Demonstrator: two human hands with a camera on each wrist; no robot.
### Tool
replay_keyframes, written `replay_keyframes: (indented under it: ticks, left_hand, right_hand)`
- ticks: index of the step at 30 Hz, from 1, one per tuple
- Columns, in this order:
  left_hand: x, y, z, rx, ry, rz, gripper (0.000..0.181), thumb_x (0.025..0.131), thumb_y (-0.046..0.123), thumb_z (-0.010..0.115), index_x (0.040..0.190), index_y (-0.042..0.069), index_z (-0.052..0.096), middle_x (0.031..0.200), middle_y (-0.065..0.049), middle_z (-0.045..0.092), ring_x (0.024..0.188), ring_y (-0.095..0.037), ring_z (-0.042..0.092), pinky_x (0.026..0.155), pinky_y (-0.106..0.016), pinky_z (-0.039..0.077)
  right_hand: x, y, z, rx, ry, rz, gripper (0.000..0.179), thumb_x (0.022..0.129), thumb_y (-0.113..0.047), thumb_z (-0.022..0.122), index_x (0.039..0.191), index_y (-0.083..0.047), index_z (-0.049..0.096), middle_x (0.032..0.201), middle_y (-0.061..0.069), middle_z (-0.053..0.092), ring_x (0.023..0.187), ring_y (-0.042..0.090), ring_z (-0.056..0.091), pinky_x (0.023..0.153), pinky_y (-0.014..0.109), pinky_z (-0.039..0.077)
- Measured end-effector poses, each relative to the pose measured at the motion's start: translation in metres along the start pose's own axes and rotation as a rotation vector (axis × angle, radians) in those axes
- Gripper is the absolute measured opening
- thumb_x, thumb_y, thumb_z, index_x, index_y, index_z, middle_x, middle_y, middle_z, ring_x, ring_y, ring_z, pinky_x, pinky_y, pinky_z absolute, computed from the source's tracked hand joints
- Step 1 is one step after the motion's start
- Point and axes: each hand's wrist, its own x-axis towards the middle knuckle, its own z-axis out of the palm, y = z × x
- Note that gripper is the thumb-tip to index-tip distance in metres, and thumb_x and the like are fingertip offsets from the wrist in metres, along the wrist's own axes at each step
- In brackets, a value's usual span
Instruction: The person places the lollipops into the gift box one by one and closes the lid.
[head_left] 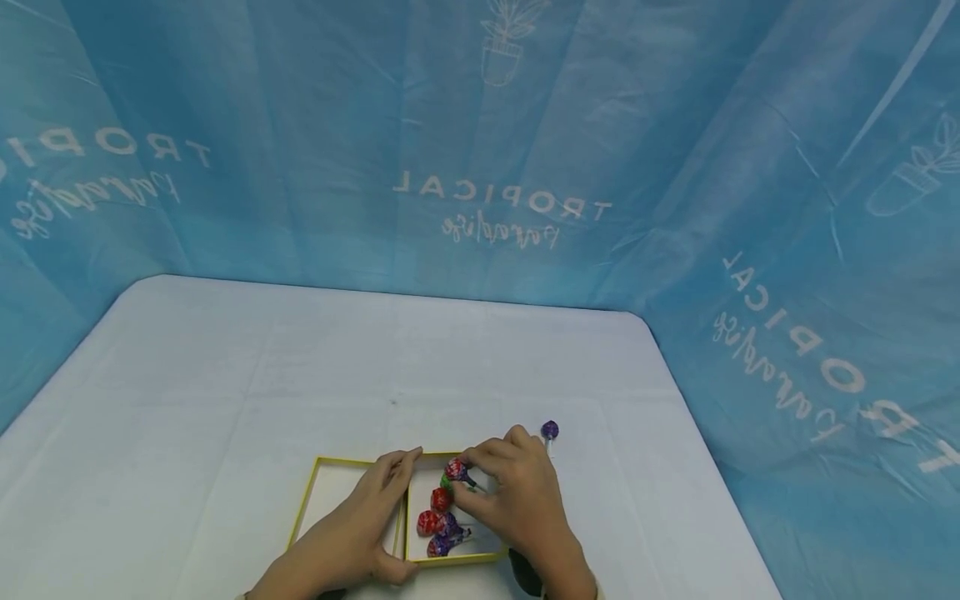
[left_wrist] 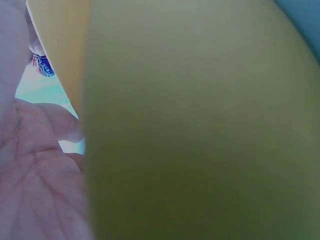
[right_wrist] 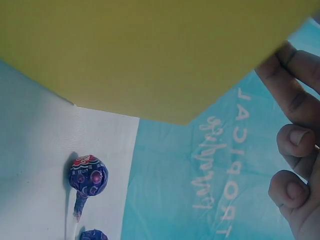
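L hand (head_left: 352,521): fingers spread wide along L wall of yellow-rimmed box (head_left: 459,561). R hand (head_left: 517,492): thumb + fingertips pinch red/purple lollipop (head_left: 454,469), box's far end. Other lollipops (head_left: 441,500) inside; 1 purple lollipop (head_left: 550,430) outside, on tbl (head_left: 315,358).

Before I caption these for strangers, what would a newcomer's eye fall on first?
Probably the red and purple lollipops in the yellow-edged box between the left hand and right hand. Next, a lone purple lollipop on the table past that hand, then mirrored lettering on the blue curtain behind.
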Motion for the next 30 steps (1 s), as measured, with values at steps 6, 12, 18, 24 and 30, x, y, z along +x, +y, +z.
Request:
replay_keyframes:
  ticks: [6, 12, 18, 24, 30]
  left_hand:
    - [-0.0003, -0.0016, 0.0004, -0.003, -0.008, 0.006, 0.124, 0.072, 0.053, 0.085, 0.163, 0.01, 0.013, 0.155, -0.012, 0.027, 0.143, -0.034, 0.033, 0.104, -0.054, 0.045]
    - [0.0012, -0.0008, 0.0006, 0.002, 0.0, 0.027, 0.124, 0.071, 0.049, 0.087, 0.163, 0.01, 0.013, 0.153, -0.013, 0.029, 0.141, -0.035, 0.036, 0.102, -0.053, 0.046]
    - [0.0025, 0.0003, 0.0, 0.004, 0.008, 0.036, 0.124, 0.071, 0.048, 0.087, 0.163, 0.01, 0.013, 0.154, -0.013, 0.029, 0.141, -0.035, 0.036, 0.103, -0.053, 0.046]
    - [0.0022, 0.0002, 0.0002, 0.009, 0.011, 0.034, 0.124, 0.071, 0.047, 0.087, 0.163, 0.01, 0.014, 0.153, -0.013, 0.03, 0.141, -0.034, 0.036, 0.103, -0.053, 0.046]
    - [0.0024, -0.0008, 0.0008, 0.007, 0.009, 0.031, 0.124, 0.07, 0.048, 0.087, 0.163, 0.011, 0.014, 0.153, -0.012, 0.03, 0.141, -0.034, 0.036, 0.103, -0.054, 0.046]
  right_hand:
    - [-0.0018, -0.0006, 0.0041, 0.013, -0.049, 0.017, 0.02, 0.069, -0.037, 0.087, 0.084, -0.026, 0.082, 0.082, -0.017, 0.071, 0.07, 0.004, 0.036, 0.063, 0.021, 0.028]
    - [-0.0051, 0.0015, 0.0091, 0.007, -0.09, 0.016, 0.018, 0.071, -0.04, 0.086, 0.084, -0.028, 0.082, 0.082, -0.019, 0.071, 0.069, 0.002, 0.035, 0.063, 0.021, 0.027]
    - [-0.0057, 0.0022, 0.0086, 0.021, -0.104, 0.027, 0.019, 0.07, -0.039, 0.086, 0.084, -0.027, 0.082, 0.083, -0.018, 0.073, 0.069, 0.002, 0.036, 0.063, 0.02, 0.027]
    - [-0.0065, 0.0021, 0.0089, 0.031, -0.126, 0.034, 0.02, 0.068, -0.039, 0.089, 0.083, -0.029, 0.082, 0.081, -0.019, 0.073, 0.069, 0.001, 0.035, 0.062, 0.02, 0.026]
    - [-0.0079, 0.0019, 0.0103, 0.037, -0.181, 0.048, 0.02, 0.068, -0.041, 0.088, 0.084, -0.03, 0.082, 0.083, -0.02, 0.073, 0.069, 0.002, 0.036, 0.064, 0.02, 0.028]
